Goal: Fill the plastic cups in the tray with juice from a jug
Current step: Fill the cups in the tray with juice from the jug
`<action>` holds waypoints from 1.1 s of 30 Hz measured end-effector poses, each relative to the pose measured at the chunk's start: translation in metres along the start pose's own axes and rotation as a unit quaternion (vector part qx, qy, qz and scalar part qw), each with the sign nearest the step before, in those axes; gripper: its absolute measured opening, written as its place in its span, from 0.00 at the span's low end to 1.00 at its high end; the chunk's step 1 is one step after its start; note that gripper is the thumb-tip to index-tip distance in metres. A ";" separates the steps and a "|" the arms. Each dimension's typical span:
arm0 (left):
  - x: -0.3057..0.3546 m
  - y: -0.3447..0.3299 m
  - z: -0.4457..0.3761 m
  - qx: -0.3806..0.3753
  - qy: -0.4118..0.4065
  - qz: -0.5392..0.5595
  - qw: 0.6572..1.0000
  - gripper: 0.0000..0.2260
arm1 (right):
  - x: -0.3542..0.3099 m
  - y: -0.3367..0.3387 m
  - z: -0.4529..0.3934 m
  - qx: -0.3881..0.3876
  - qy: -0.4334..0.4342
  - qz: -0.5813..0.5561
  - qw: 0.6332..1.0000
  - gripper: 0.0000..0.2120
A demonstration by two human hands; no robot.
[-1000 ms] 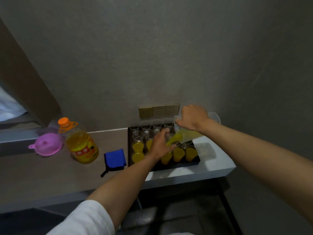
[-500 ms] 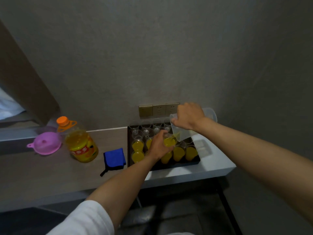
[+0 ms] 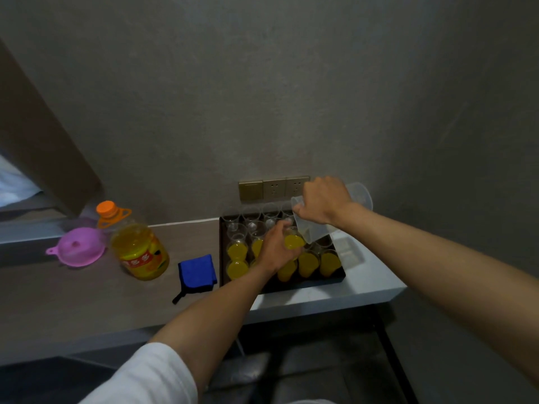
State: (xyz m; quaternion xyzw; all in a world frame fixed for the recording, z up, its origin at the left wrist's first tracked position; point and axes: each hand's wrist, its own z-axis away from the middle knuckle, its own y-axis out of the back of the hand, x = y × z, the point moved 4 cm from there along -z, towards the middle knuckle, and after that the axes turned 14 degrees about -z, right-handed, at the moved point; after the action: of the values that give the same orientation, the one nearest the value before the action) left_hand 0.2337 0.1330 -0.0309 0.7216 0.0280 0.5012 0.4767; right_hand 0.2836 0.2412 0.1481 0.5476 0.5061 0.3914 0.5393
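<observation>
1. While you are tipping the jug (image 3: 318, 228) with your right hand (image 3: 323, 201), its fingers are wrapping closed around the upper wall near the spout, and the jug's long axis is slanting down and toward your left hand (image 3: 275, 247).
2. Your left-hand fingers are curling shut around one plastic cup (image 3: 293, 242), which you are holding just under the spout; the cup is showing yellow juice close to its rim.
3. The spout is lying directly above and just to the right of your left fingertips; whether it is touching the cup's rim cannot be told.
4. The jug is looking almost empty, with only a thin trace of juice near the lowered corner, so the pour is probably ending.
5. The tray (image 3: 223, 258) is sitting below your left fingers; filled cups are standing in the rows nearer you, and clear empty cups (image 3: 251, 217) are waiting beyond your fingertips, toward the wall.
6. Your left hand is the nearer one for setting the filled cup back, most likely into a gap below its palm.
7. To the left of your left wrist, well apart from the tray, a blue cloth (image 3: 197, 272), a juice bottle (image 3: 140, 252) and a pink funnel (image 3: 78, 247) are resting on the counter (image 3: 73, 301); a refill is likely calling for that bottle.
</observation>
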 end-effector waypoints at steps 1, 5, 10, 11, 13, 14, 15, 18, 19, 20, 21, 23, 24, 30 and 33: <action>0.000 0.000 0.000 0.001 0.000 0.001 1.000 0.33 | 0.000 0.000 0.000 0.001 0.000 -0.004 1.000 0.21; 0.001 0.001 0.000 0.005 -0.002 0.009 1.000 0.31 | 0.001 -0.002 0.001 0.001 -0.002 -0.024 1.000 0.21; 0.000 -0.001 -0.002 0.004 0.005 0.010 1.000 0.31 | 0.007 -0.005 0.000 0.004 -0.018 -0.043 0.999 0.22; -0.001 -0.001 -0.003 0.004 0.008 0.011 1.000 0.31 | 0.011 -0.006 -0.001 0.006 -0.022 -0.051 0.998 0.22; -0.003 -0.001 -0.004 0.005 0.010 0.011 1.000 0.31 | 0.017 -0.009 -0.001 0.007 -0.031 -0.076 0.997 0.23; -0.003 0.000 -0.005 0.005 0.011 0.014 1.000 0.31 | 0.020 -0.010 -0.001 0.007 -0.040 -0.087 0.995 0.23; -0.004 0.000 -0.006 0.008 0.012 0.016 1.000 0.30 | 0.024 -0.011 -0.001 0.007 -0.049 -0.096 0.994 0.23; -0.006 0.000 -0.010 0.018 0.017 0.014 1.000 0.29 | 0.035 -0.013 -0.001 0.013 -0.078 -0.126 0.989 0.24; -0.008 0.000 -0.012 0.021 0.019 0.015 0.999 0.29 | 0.040 -0.014 -0.001 0.016 -0.087 -0.142 0.986 0.24; -0.010 -0.001 -0.013 0.023 0.021 0.016 0.999 0.29 | 0.045 -0.014 -0.001 0.019 -0.098 -0.160 0.982 0.24; -0.011 -0.001 -0.015 0.026 0.020 0.014 0.999 0.29 | 0.050 -0.016 0.000 0.022 -0.110 -0.179 0.977 0.25; -0.014 -0.001 -0.018 0.029 0.022 0.006 0.999 0.30 | 0.059 -0.020 0.001 0.028 -0.135 -0.226 0.964 0.25; -0.015 -0.001 -0.020 0.030 0.024 0.005 0.999 0.30 | 0.063 -0.023 0.001 0.030 -0.147 -0.249 0.957 0.24; -0.020 -0.004 -0.027 0.015 0.029 0.001 0.999 0.33 | 0.083 -0.033 0.003 0.046 -0.194 -0.320 0.926 0.23; -0.018 -0.004 -0.032 0.012 0.019 -0.021 1.000 0.29 | 0.087 -0.036 0.002 0.066 -0.208 -0.340 0.915 0.24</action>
State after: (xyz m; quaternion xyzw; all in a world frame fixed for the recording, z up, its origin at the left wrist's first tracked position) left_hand 0.2025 0.1467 -0.0454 0.7169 0.0578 0.5043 0.4779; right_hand 0.2968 0.3221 0.1023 0.4462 0.5623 0.0277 0.6957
